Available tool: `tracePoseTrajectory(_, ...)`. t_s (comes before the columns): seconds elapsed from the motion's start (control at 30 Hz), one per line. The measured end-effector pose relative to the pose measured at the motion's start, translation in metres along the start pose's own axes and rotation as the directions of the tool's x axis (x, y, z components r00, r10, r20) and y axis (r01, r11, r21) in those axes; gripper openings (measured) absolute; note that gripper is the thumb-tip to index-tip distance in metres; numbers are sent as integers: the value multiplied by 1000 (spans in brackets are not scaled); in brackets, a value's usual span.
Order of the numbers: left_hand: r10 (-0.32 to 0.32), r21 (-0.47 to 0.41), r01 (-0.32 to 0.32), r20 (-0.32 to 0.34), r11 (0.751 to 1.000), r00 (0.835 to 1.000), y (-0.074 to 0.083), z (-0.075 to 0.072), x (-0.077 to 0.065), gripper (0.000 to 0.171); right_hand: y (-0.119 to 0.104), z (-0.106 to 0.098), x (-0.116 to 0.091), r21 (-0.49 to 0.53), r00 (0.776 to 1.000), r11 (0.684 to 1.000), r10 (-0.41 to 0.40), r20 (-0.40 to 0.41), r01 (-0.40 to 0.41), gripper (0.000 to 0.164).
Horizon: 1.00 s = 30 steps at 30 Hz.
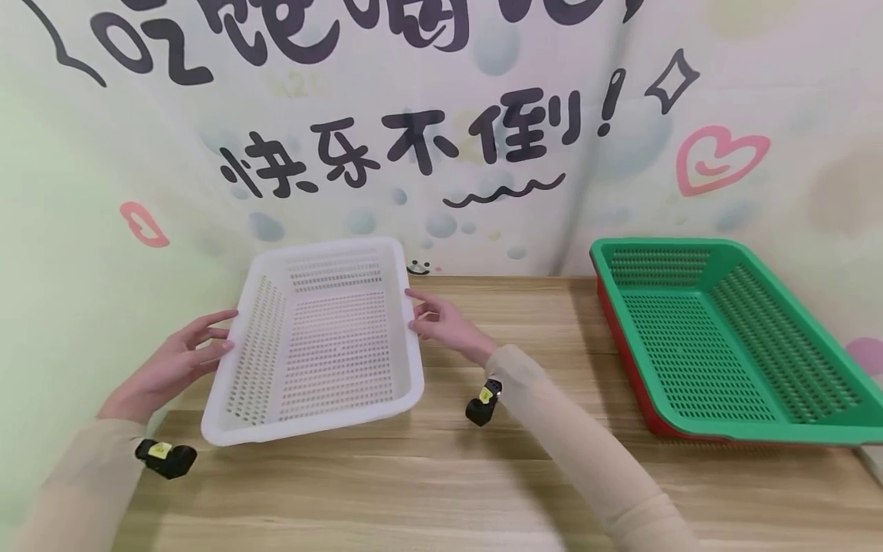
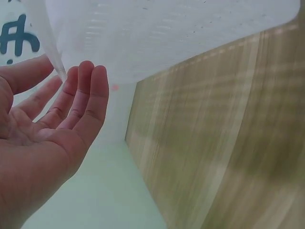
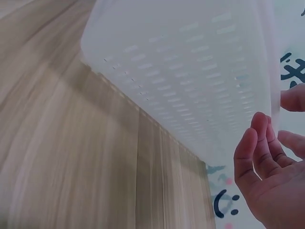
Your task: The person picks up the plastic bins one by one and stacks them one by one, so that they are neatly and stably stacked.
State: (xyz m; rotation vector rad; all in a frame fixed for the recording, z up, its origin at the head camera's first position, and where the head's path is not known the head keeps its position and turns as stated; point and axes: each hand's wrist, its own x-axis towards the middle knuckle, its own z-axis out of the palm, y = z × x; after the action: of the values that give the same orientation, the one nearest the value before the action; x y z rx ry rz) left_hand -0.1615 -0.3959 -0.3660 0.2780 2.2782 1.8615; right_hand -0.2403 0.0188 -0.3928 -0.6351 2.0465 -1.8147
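Observation:
A white plastic basket (image 1: pixel 338 349) with slotted walls and floor is at the left of the wooden table, its inside bare. My left hand (image 1: pixel 172 364) holds its left rim. The left wrist view shows that hand (image 2: pixel 57 114) with several fingers below the rim and others at its outer side. At the opposite rim, my right hand (image 1: pixel 448 322) grips the edge. In the right wrist view, curled fingers of this hand (image 3: pixel 274 167) reach under the rim of the basket (image 3: pixel 176 71). Whether the basket's base touches the table is hard to tell.
To the right stands a green basket (image 1: pixel 697 356) nested in a red one (image 1: pixel 624 353). Wood-grain tabletop (image 1: pixel 510 307) lies between the white and green baskets. A printed cloth wall (image 1: pixel 510 222) with dark lettering rises behind the table.

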Motion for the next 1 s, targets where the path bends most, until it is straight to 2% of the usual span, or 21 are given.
tracePoseTrajectory(0.17, 11, 0, -11, 33, 1000, 999, 5, 12, 8, 50, 1, -14, -8, -10, 1000, 1000, 18, -6, -18, 62)
tracePoseTrajectory(0.4, 7, 86, -11, 42, 996, 999, 15, 30, 24, 57, 2, -35, -19, -17, 998, 999, 49, -31, -49, 62)
tracePoseTrajectory(0.63, 56, -3, -56, 77, 998, 995, 18, 47, 38, 55, -3, -52, -33, -90, 995, 992, 77, -67, -83, 62)
tracePoseTrajectory(0.73, 68, 9, -69, 93, 998, 993, 19, 53, 44, 57, -5, -58, -40, -127, 993, 987, 85, -81, -95, 62)
tracePoseTrajectory(0.87, 60, 56, -65, 86, 996, 994, 24, 61, 51, 61, -6, -66, -48, -148, 992, 984, 90, -87, -102, 63)
tracePoseTrajectory(1.0, 51, 65, -57, 93, 996, 994, 27, 68, 55, 61, -9, -74, -54, -171, 992, 980, 87, -95, -102, 62)
